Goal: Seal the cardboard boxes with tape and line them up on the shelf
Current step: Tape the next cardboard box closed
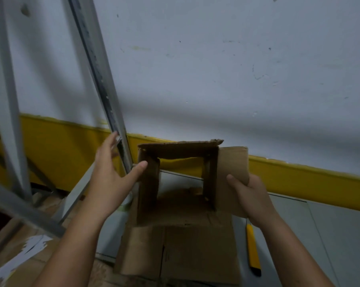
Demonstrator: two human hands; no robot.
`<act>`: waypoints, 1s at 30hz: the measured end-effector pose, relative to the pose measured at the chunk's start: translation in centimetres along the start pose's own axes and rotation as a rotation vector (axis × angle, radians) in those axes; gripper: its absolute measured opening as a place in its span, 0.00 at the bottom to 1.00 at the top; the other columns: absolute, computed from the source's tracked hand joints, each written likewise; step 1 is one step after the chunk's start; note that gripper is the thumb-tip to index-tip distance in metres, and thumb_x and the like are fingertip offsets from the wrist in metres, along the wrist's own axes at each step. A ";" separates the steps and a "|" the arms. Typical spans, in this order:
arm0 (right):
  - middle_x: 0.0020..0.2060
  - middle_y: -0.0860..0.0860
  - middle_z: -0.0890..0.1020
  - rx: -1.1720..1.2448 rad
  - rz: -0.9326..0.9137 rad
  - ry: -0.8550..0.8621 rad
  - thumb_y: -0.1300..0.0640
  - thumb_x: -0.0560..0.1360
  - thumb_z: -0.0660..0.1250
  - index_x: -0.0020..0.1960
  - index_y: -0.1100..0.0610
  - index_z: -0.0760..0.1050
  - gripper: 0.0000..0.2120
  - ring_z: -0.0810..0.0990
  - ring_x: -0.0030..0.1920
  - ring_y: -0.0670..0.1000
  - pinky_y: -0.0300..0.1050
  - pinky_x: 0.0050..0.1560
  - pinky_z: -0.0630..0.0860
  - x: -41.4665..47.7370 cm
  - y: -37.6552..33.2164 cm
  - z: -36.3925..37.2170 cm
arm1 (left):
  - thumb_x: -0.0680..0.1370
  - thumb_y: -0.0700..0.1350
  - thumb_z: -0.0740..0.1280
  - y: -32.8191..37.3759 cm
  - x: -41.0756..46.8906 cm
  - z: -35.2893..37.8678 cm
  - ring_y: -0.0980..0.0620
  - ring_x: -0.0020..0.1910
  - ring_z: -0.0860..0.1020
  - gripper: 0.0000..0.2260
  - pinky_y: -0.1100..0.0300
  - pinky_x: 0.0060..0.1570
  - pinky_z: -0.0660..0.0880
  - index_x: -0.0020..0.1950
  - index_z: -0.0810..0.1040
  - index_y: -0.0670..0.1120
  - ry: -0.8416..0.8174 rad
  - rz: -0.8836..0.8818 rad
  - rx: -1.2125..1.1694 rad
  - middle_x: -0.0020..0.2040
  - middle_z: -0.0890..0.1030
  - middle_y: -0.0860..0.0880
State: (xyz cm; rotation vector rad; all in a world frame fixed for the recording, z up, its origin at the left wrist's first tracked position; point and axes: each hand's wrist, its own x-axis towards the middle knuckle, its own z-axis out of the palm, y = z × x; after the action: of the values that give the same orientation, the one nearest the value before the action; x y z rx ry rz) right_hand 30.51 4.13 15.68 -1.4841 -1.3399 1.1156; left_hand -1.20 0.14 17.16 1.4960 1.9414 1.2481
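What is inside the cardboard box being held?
Nothing shows inside the cardboard box; it is open through, showing the yellow wall stripe behind. Its shadowed inner walls are unclear.

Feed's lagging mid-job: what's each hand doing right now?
Left hand: open, fingers straight, thumb at the cardboard box's left wall.
Right hand: grips the box's right flap.

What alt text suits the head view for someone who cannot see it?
A person holds an unsealed cardboard box, open at both ends: the right grip pinches its side flap, the open left grip touches its left wall. A yellow utility knife lies on the floor at right.
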 end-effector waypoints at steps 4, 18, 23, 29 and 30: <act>0.47 0.52 0.86 0.084 0.072 0.036 0.55 0.83 0.66 0.54 0.51 0.81 0.05 0.86 0.46 0.52 0.58 0.50 0.84 0.1 1.5 0.5 | 0.81 0.54 0.69 -1.6 -1.4 2.6 0.55 0.74 0.68 0.37 0.46 0.70 0.71 0.84 0.52 0.66 -0.231 -0.179 -0.304 0.82 0.64 0.55; 0.75 0.40 0.69 -0.207 -0.228 -0.130 0.29 0.81 0.51 0.80 0.38 0.60 0.30 0.67 0.74 0.43 0.54 0.72 0.71 1.4 1.9 2.3 | 0.82 0.68 0.53 -2.9 2.0 6.1 0.66 0.68 0.67 0.19 0.55 0.71 0.67 0.71 0.71 0.72 -0.382 0.002 -0.164 0.73 0.66 0.60; 0.71 0.45 0.69 -0.313 -0.239 -0.103 0.42 0.83 0.60 0.78 0.41 0.64 0.24 0.72 0.66 0.46 0.42 0.59 0.77 2.1 2.6 2.0 | 0.85 0.67 0.46 -2.9 3.2 5.7 0.52 0.75 0.62 0.23 0.44 0.74 0.67 0.71 0.76 0.70 -0.511 -0.074 -0.145 0.76 0.59 0.62; 0.70 0.44 0.68 -0.325 -0.243 -0.075 0.48 0.80 0.69 0.77 0.36 0.63 0.28 0.73 0.66 0.49 0.46 0.55 0.79 2.9 3.8 1.6 | 0.81 0.69 0.59 -4.2 3.1 5.1 0.53 0.80 0.58 0.19 0.54 0.71 0.68 0.73 0.70 0.75 -0.623 0.055 -0.119 0.80 0.55 0.65; 0.70 0.45 0.68 -0.320 -0.248 -0.074 0.48 0.80 0.69 0.76 0.36 0.63 0.28 0.73 0.65 0.49 0.42 0.52 0.78 2.9 3.9 1.5 | 0.81 0.67 0.61 -4.6 3.0 5.1 0.54 0.80 0.57 0.20 0.56 0.71 0.66 0.73 0.70 0.75 -0.621 0.086 -0.089 0.80 0.55 0.66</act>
State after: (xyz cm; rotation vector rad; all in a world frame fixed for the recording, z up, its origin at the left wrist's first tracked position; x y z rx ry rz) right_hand 30.16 6.74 11.31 -1.4575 -1.7650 0.8311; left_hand -1.05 4.82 11.25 1.6785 1.4072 0.7554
